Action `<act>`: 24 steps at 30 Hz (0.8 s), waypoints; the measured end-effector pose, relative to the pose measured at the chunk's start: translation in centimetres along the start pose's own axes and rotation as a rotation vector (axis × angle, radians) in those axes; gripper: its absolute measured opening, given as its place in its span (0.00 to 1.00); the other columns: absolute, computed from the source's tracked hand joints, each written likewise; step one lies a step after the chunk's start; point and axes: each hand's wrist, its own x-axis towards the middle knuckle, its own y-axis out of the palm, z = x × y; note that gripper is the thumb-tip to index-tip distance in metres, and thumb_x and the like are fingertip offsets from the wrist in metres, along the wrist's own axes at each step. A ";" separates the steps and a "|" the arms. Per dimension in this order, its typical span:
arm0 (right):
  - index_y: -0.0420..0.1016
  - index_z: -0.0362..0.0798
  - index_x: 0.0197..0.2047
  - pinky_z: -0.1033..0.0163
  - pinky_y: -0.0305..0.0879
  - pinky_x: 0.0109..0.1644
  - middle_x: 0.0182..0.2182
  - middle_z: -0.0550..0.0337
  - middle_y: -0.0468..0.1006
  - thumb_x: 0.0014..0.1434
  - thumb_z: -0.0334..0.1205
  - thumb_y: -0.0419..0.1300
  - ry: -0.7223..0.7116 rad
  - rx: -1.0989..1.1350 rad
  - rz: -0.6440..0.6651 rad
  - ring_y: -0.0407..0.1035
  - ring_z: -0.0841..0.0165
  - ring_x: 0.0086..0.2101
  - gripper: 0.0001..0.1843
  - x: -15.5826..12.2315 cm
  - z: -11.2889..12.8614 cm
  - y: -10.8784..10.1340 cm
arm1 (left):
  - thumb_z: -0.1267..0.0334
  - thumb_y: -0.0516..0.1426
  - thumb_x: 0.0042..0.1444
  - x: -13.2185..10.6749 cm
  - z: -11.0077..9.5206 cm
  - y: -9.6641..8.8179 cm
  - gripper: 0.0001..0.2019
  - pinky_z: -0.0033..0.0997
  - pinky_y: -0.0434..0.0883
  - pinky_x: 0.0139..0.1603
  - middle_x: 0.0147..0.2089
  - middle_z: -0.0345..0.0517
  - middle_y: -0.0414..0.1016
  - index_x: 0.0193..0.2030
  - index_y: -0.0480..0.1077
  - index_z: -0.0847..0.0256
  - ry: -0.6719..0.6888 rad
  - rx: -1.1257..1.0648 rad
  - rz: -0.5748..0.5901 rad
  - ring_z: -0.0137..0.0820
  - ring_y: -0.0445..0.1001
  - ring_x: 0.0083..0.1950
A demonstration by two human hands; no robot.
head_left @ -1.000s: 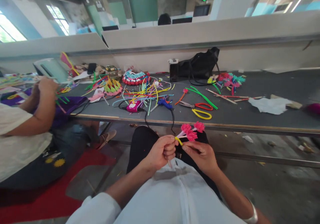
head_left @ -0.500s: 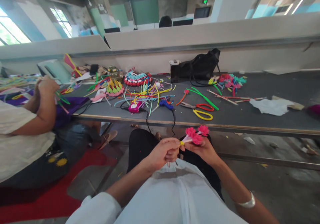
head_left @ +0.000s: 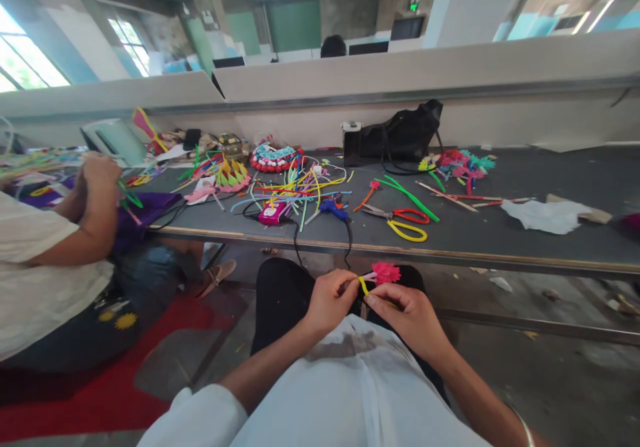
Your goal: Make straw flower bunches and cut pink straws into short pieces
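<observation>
Head view: the left hand [head_left: 330, 302] held the pink flower [head_left: 387, 273], which rose just right of its fingertips, while the right hand [head_left: 411, 315] pinched the yellow strip [head_left: 364, 286] between them! Open air parted both hands from the edge of the tabletop [head_left: 480, 234] ahead; scissors [head_left: 389, 216] lay beyond, ahead of the right hand.

A craft workshop: long dark bench [head_left: 480, 237], tangle of coloured pipe cleaners [head_left: 296, 191], glue gun [head_left: 334, 208], concrete wall [head_left: 350, 8].
</observation>
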 end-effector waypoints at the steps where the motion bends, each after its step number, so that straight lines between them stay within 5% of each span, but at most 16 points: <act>1: 0.77 0.45 0.28 0.68 0.59 0.27 0.21 0.63 0.72 0.58 0.43 0.59 -0.002 -0.002 -0.005 0.64 0.71 0.24 0.13 0.0 0.0 0.1 | 0.61 0.55 0.57 -0.1 0.2 0.1 0.10 0.26 0.61 0.35 0.31 0.45 0.75 0.34 0.76 0.61 0.022 0.039 -0.008 0.29 0.67 0.31; 9: 0.78 0.47 0.31 0.68 0.60 0.26 0.24 0.61 0.77 0.59 0.42 0.58 -0.056 -0.108 -0.027 0.67 0.70 0.24 0.11 0.8 0.7 -1.2 | 0.63 0.53 0.58 -0.3 0.5 0.5 0.11 0.26 0.58 0.32 0.30 0.43 0.75 0.36 0.76 0.60 0.074 0.221 0.129 0.27 0.67 0.29; 14: 0.77 0.47 0.29 0.69 0.54 0.21 0.17 0.66 0.71 0.59 0.42 0.57 -0.030 -0.232 0.061 0.61 0.73 0.18 0.12 2.7 1.2 -3.2 | 0.65 0.54 0.53 -0.1 -0.4 0.5 0.09 0.23 0.58 0.27 0.26 0.42 0.71 0.29 0.74 0.65 -0.053 -0.098 0.224 0.25 0.63 0.26; 18: 0.78 0.49 0.30 0.68 0.59 0.26 0.23 0.64 0.75 0.60 0.42 0.58 -0.125 -0.340 0.077 0.66 0.71 0.23 0.11 4.3 0.9 -3.9 | 0.64 0.58 0.48 -0.3 -0.9 0.5 0.07 0.23 0.55 0.24 0.21 0.38 0.66 0.27 0.73 0.66 -0.237 -0.384 0.266 0.22 0.59 0.22; 24: 0.79 0.52 0.45 0.54 0.60 0.48 0.41 0.54 0.75 0.58 0.42 0.63 -0.502 -0.700 -0.174 0.67 0.59 0.43 0.11 4.7 -0.1 -4.2 | 0.61 0.60 0.47 -0.4 -0.4 0.4 0.08 0.25 0.43 0.18 0.13 0.30 0.53 0.27 0.73 0.66 -0.441 -0.696 0.280 0.19 0.46 0.15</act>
